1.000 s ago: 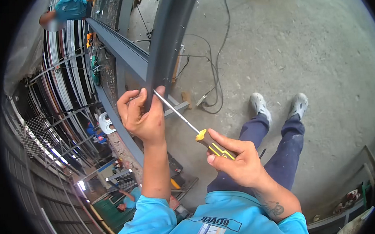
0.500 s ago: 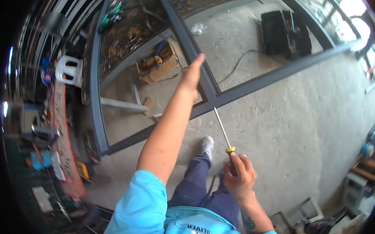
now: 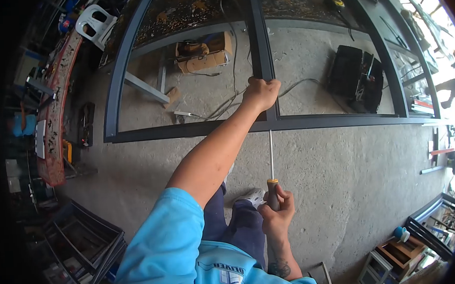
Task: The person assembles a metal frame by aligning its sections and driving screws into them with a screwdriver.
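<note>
A dark grey metal frame (image 3: 338, 121) with several openings stretches across the view in front of me. My left hand (image 3: 262, 94) is closed around its upright middle bar, just above the near rail. Low in the middle, my right hand (image 3: 278, 217) grips a screwdriver (image 3: 273, 185) by its dark handle with a yellow collar. The long shaft points straight away from me, and its tip meets the near rail below the middle bar. Whether the tip sits in a screw cannot be made out.
Beneath the frame are a cardboard box (image 3: 203, 54), a black case (image 3: 354, 78) and loose cables. A tape measure (image 3: 337, 2) lies at the far side. A white plastic chair (image 3: 95, 26) stands left. Stacked dark frames (image 3: 82, 245) and a wooden shelf unit (image 3: 402, 251) flank me.
My left hand has gone from flat, stretched fingers to a closed grip on the middle bar. My view has turned, so the frame now lies level. The screwdriver stays at the rail.
</note>
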{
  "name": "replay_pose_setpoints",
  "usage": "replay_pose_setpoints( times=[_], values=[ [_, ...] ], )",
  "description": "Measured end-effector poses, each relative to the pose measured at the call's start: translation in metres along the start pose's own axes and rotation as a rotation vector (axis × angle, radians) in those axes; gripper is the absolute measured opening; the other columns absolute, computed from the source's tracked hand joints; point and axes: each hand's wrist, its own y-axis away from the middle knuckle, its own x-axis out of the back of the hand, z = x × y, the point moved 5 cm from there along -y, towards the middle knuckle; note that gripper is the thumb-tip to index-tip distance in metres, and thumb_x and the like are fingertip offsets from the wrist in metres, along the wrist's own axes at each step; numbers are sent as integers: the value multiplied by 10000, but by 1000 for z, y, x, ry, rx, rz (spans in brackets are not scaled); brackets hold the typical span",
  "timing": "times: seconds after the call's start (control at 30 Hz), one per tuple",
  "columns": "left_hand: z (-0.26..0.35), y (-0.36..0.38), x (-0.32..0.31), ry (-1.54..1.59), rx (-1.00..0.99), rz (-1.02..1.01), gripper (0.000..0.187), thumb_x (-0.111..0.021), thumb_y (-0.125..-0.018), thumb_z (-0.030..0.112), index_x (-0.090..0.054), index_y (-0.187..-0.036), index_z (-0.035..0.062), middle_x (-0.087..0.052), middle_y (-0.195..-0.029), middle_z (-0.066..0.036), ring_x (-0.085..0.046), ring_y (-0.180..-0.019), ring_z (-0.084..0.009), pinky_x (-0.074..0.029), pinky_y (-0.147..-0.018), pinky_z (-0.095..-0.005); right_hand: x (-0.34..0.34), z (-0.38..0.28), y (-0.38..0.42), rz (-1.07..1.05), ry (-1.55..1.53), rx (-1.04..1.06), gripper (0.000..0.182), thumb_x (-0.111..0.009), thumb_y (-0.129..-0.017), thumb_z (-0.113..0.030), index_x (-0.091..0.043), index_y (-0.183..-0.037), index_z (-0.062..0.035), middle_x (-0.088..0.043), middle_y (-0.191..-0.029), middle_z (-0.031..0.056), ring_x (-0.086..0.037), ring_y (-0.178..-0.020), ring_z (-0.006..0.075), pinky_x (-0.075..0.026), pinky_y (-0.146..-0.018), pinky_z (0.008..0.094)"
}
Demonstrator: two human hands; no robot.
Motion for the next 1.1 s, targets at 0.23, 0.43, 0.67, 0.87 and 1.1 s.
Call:
replay_pose_setpoints(
  times=[0.23, 0.43, 0.67, 0.87, 1.1],
  values=[
    [5, 1, 2, -74, -120, -110, 696, -330, -857, 437, -395, -1150, -191, -515, -1081, -431, -571, -1012, -486, -480, -888, -438, -9, -5, 3, -57, -462, -251, 600, -565, -667, 178, -463, -1195, -89, -569, -928, 116, -556, -656, 120, -449, -514, 223],
    [-3, -9, -3, -34, -138, 15, 620, -388, -824, 470, -617, -963, -89, -570, -1010, -395, -567, -1000, -491, -459, -876, -448, -14, -4, 6, -104, -624, -358, 646, -520, -679, 146, -473, -1230, -189, -559, -898, 105, -438, -462, 62, -300, -343, 181],
    [6, 1, 3, -14, -109, 42, 659, -420, -786, 485, -632, -925, -123, -606, -971, -366, -584, -1019, -468, -447, -879, -456, -20, -5, 14, -157, -855, -477, 688, -504, -649, 136, -482, -1240, -216, -547, -905, 106, -435, -486, 67, -298, -349, 174],
    [4, 14, 7, -19, 67, 0, 1041, -483, -746, 763, -440, -1297, -118, -494, -1287, -331, -529, -1173, -417, -427, -964, -444, 18, -25, 19, -93, -307, -210, 674, -592, -692, 83, -415, -1324, -69, -568, -900, 88, -529, -608, 116, -405, -477, 223],
    [13, 87, 47, 53, -204, -574, 693, -804, -695, 466, -602, -1185, 18, -646, -1122, -152, -602, -1047, -251, -448, -905, -354, 215, 100, 59, 358, 232, -386, 339, -618, -806, -70, -538, -1126, 9, -629, -698, 117, -542, -487, 136, -398, -401, 270]
  ],
)
